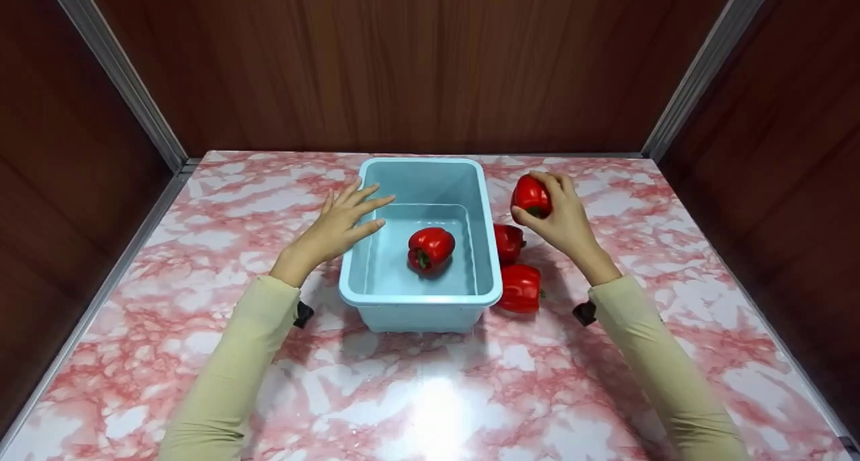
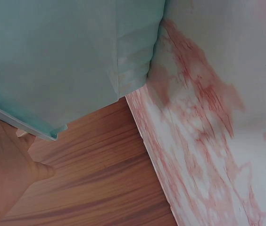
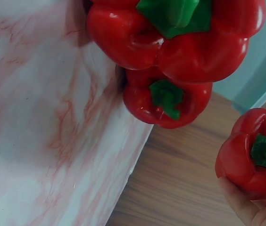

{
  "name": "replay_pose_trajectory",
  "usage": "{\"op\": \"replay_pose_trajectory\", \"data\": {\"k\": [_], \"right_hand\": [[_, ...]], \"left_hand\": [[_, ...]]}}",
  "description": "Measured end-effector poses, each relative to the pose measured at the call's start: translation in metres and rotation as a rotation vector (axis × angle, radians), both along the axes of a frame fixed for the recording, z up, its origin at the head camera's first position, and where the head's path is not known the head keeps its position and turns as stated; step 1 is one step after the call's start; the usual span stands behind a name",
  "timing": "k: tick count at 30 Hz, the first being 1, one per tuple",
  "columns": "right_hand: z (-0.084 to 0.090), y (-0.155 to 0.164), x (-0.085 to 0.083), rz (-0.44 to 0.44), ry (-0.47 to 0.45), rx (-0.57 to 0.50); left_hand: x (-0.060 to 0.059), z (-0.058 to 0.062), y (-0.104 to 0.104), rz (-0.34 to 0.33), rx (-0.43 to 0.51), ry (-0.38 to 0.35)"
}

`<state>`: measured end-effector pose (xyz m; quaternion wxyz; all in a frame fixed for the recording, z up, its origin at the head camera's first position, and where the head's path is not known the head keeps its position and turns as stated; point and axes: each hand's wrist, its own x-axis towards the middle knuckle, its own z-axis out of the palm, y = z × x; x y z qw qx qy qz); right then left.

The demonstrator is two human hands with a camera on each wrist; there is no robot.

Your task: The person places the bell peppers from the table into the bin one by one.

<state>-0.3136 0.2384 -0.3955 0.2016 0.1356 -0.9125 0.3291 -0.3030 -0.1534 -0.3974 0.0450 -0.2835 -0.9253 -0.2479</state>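
A light blue plastic bin (image 1: 420, 300) stands mid-table with one red bell pepper (image 1: 431, 248) lying inside. My left hand (image 1: 366, 214) rests on the bin's left rim with its fingers straight and spread; the left wrist view shows its palm (image 2: 5, 169) beside the bin wall (image 2: 67, 56). My right hand (image 1: 543, 202) grips a second red pepper (image 1: 529, 193) in the air just right of the bin, also seen as the held pepper (image 3: 253, 155). Two more red peppers (image 1: 508, 241) (image 1: 520, 287) lie on the table against the bin's right side.
The pink-and-white marble tabletop (image 1: 430, 394) is enclosed by brown wood panels (image 1: 403, 58) at the back and both sides, with metal corner rails (image 1: 121, 71). In the right wrist view the two lying peppers (image 3: 170, 33) (image 3: 166, 101) sit close together.
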Motion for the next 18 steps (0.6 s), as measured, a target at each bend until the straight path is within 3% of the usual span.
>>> {"op": "replay_pose_trajectory", "data": {"k": [18], "right_hand": [[0.0077, -0.0043, 0.004, 0.003, 0.024, -0.015]], "left_hand": [[0.0011, 0.0005, 0.0002, 0.0, 0.005, -0.003]]}}
